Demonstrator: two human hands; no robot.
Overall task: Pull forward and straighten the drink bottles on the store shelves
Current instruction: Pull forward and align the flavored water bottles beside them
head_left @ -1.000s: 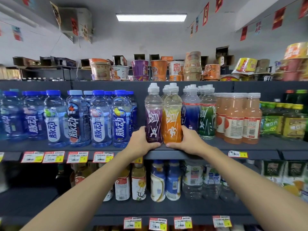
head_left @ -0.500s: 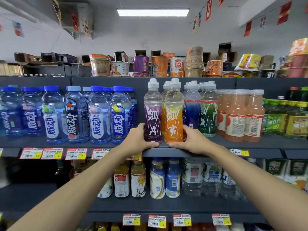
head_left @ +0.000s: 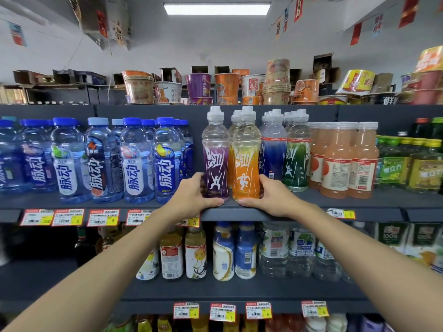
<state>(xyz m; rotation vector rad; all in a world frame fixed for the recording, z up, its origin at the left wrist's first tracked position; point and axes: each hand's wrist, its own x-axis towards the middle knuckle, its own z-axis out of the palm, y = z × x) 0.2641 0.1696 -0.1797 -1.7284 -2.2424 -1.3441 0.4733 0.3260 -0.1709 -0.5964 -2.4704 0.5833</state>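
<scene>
Two sport-drink bottles stand upright side by side at the front edge of the dark middle shelf [head_left: 311, 213]. My left hand [head_left: 191, 195] grips the base of the purple bottle [head_left: 215, 154], thumb across its front. My right hand [head_left: 271, 197] grips the base of the orange bottle [head_left: 245, 156] the same way. More orange bottles stand behind the front one. To the right stand a blue bottle [head_left: 273, 149] and a green bottle [head_left: 296, 154] of the same brand, set slightly further back.
Blue-capped water bottles [head_left: 136, 159] fill the shelf to the left, peach juice bottles [head_left: 335, 159] and green tea bottles [head_left: 393, 161] to the right. Instant noodle cups [head_left: 225, 89] line the top shelf. Mixed bottles [head_left: 223, 252] stand on the lower shelf. Price tags [head_left: 103, 216] hang on the shelf lips.
Both hands keep hold of the purple and orange bottles, which now stand close together at the shelf's front edge. The view has tilted slightly upward.
</scene>
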